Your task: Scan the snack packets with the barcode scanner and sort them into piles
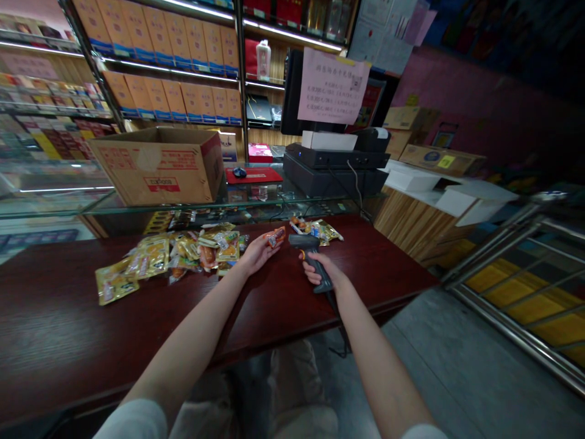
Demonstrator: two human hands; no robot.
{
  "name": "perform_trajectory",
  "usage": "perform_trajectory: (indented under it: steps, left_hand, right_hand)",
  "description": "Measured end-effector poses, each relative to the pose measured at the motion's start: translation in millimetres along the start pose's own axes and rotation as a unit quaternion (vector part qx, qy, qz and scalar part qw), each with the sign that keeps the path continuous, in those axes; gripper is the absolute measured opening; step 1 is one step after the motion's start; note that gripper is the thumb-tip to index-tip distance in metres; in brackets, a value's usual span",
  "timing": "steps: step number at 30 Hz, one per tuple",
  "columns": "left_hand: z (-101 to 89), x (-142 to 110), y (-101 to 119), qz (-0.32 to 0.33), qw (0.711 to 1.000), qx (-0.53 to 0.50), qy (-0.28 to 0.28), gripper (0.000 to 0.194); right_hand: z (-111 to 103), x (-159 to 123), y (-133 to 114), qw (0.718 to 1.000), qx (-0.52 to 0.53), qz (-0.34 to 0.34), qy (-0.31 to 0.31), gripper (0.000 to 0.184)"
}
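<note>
My left hand (pixel 258 251) holds a small orange snack packet (pixel 276 236) just above the dark red counter (pixel 68 341). My right hand (pixel 322 271) grips the handle of a black barcode scanner (pixel 311 253), whose head points left at the packet from a few centimetres away. A cable hangs from the scanner's handle over the counter's front edge. A heap of yellow and orange snack packets (pixel 183 253) lies left of my left hand. A smaller cluster of packets (pixel 317 230) lies behind the scanner.
A cardboard box (pixel 158 164) stands on the glass shelf behind the counter, beside a red mouse pad with a mouse (pixel 239 172). A black till with a monitor (pixel 336 164) stands at the right. Shelves of boxed goods fill the back wall.
</note>
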State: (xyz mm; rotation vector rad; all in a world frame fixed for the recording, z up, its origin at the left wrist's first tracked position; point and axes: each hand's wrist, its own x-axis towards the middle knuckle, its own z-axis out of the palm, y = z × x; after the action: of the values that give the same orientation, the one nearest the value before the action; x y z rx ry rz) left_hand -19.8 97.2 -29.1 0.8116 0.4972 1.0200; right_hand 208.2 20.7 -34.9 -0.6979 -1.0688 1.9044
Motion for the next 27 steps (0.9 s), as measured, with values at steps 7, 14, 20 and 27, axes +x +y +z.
perform_trajectory:
  steps: [7,14,20,27]
  left_hand:
    - [4.7,6,-5,0.015,1.000,-0.001,0.024,0.024]
    - [-2.2,12,-8,0.100,0.979,0.159,0.075,0.033]
    - [-9.3,-1,13,0.283,0.729,0.607,0.139,0.037]
    - [-7.7,-18,36,0.173,0.535,0.811,0.162,0.039]
  right_hand:
    - [-2,3,4,1.000,-0.008,-0.013,0.008,0.025]
    - [0,0,3,1.000,0.013,-0.012,0.022,0.026]
    - [0,-3,-3,0.990,0.064,-0.073,0.101,0.026]
    - [-12,-2,-19,0.977,0.066,-0.070,0.190,0.024]
